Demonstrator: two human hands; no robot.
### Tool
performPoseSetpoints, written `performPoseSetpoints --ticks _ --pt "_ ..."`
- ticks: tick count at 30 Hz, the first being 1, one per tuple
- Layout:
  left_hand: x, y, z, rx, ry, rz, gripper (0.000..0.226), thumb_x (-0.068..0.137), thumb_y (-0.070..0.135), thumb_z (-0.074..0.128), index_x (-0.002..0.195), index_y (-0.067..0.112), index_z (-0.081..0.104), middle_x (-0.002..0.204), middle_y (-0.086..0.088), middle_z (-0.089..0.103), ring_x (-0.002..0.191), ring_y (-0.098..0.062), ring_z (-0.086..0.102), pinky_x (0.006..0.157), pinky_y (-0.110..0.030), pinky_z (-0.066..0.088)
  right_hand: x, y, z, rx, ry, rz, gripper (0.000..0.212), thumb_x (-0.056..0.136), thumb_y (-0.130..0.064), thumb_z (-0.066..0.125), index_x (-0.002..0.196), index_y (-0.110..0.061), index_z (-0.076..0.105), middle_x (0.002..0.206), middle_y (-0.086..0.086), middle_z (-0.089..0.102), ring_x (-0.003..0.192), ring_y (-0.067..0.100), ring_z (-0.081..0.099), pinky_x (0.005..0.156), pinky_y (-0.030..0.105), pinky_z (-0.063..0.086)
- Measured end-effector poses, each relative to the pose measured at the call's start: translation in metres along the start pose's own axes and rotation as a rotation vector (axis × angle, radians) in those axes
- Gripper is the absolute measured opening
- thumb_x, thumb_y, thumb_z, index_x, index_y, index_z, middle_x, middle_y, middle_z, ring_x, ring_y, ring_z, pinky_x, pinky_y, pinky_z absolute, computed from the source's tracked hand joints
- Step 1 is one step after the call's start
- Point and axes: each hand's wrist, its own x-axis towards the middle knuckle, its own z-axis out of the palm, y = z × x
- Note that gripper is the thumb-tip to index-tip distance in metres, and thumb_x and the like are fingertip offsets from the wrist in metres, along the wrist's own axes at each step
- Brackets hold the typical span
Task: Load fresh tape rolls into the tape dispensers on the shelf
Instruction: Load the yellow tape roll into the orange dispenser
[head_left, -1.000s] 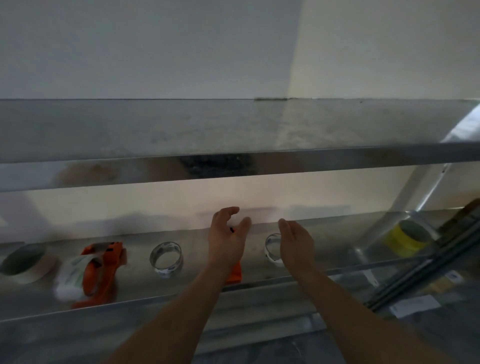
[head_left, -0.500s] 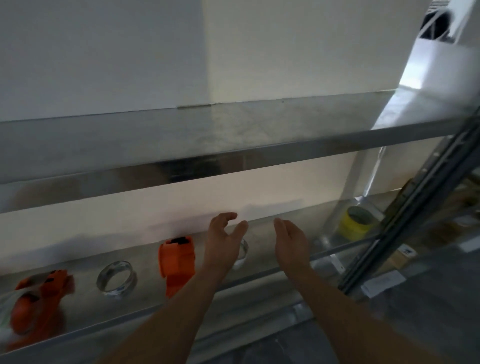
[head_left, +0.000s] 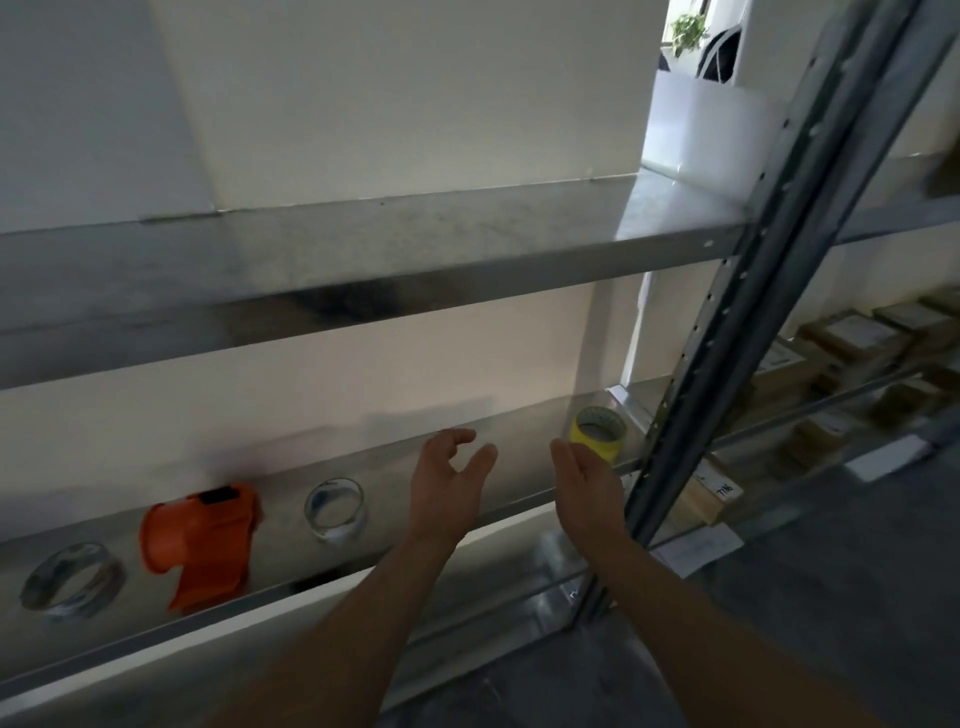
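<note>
Two metal shelves (head_left: 363, 291) against white wall (head_left: 415, 104), upright post (head_left: 753, 312) right

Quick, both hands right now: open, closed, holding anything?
Left hand: open, fingers loosely curled, holding nothing.
Right hand: open, fingers straight, holding nothing.

Reaching forward with both bare forearms, side by side and apart. Holding the left hand (head_left: 448, 486) empty, fingers loosely curled, thumb spread. Holding the right hand (head_left: 587, 483) empty too, fingers nearly straight, palm turned inward.
</note>
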Motion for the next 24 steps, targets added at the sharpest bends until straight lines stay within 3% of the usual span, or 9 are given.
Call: performPoseSetpoints --ticks 4,8,15,19,22,24 --pt "-0.007 0.004 0.029 -0.040 0.001 -0.028 0.040 0.071 0.045 0.067 0.103 0.021 0.068 0.113 0.003 0.065 0.109 -0.014 0.057 0.097 -0.038 0.047 0.013 0.017 -0.023 -0.033 0.004 0.001 0.037 0.101 -0.028 0.048 0.076 -0.004 0.062 0.075 0.010 0.064 0.074 0.025 0.057 0.067 0.034 0.041" --pt "-0.005 0.006 0.048 -0.038 -0.007 -0.037 0.039 0.070 0.047 0.065 0.102 0.025 0.067 0.113 0.004 0.065 0.110 -0.014 0.058 0.096 -0.038 0.048 0.027 0.029 -0.033 -0.064 0.000 0.034 0.030 0.100 -0.028 0.049 0.071 -0.021 0.055 0.068 -0.003 0.056 0.072 0.019 0.053 0.067 0.029 0.034" --pt "0.028 0.001 0.071 -0.009 -0.038 -0.034 0.043 0.068 0.049 0.063 0.102 0.023 0.067 0.114 0.001 0.065 0.109 -0.014 0.058 0.095 -0.036 0.048 0.054 0.031 -0.035 -0.060 0.003 0.053 0.038 0.100 -0.023 0.049 0.062 -0.018 0.048 0.060 -0.002 0.049 0.062 0.015 0.047 0.059 0.030 0.039" --pt "0.052 -0.003 0.088 -0.021 -0.079 -0.024 0.037 0.076 0.043 0.067 0.105 0.021 0.067 0.115 0.001 0.065 0.111 -0.016 0.058 0.094 -0.036 0.047 0.077 0.034 -0.037 -0.081 0.033 0.066 0.034 0.099 -0.025 0.049 0.072 -0.007 0.058 0.069 0.007 0.058 0.066 0.020 0.055 0.059 0.030 0.045" --pt "0.067 -0.006 0.097 -0.001 -0.115 -0.015 0.028 0.085 0.035 0.070 0.109 0.021 0.066 0.117 0.002 0.063 0.112 -0.013 0.055 0.094 -0.034 0.046 0.094 0.039 -0.038 -0.106 0.045 0.091 0.025 0.097 -0.027 0.051 0.082 -0.012 0.064 0.079 0.008 0.064 0.077 0.022 0.061 0.069 0.035 0.048" --pt "0.073 -0.006 0.102 0.016 -0.125 -0.015 0.027 0.086 0.034 0.069 0.110 0.022 0.065 0.119 0.003 0.061 0.112 -0.012 0.054 0.093 -0.031 0.044 0.101 0.041 -0.039 -0.166 0.034 0.111 0.017 0.094 -0.026 0.055 0.098 -0.015 0.069 0.088 0.004 0.065 0.086 0.021 0.061 0.074 0.030 0.045"
